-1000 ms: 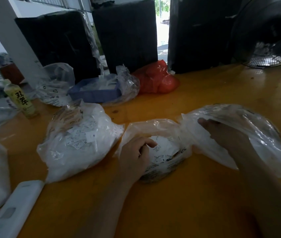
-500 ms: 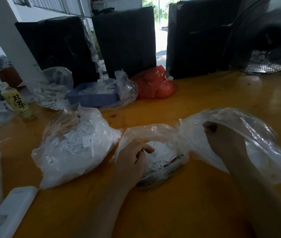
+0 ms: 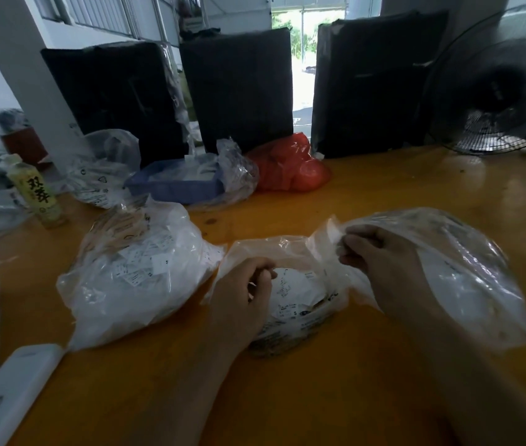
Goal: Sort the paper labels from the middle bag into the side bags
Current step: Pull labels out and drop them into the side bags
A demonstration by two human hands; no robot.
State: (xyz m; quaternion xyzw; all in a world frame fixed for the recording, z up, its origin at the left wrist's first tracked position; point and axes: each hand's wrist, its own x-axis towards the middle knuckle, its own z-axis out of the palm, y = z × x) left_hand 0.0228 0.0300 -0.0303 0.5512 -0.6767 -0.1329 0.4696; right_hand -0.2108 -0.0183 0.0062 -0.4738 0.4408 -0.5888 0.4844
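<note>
Since a second ago the right hand (image 3: 383,268) has been drawn back from deep inside the right bag (image 3: 467,268) to its mouth, where the plastic edge is pinched between curled fingers; the left hand (image 3: 242,291) has stayed at the middle bag (image 3: 290,300), fingers curled over the paper labels (image 3: 290,288), probably pinching one, though blur hides the fingertips. Three clear bags are counted in a row on the tabletop (image 3: 383,194): the left bag (image 3: 133,278), full of labels, the middle one and the right one, whose contents are hard to make out. Both forearms are cut off by the lower edge.
</note>
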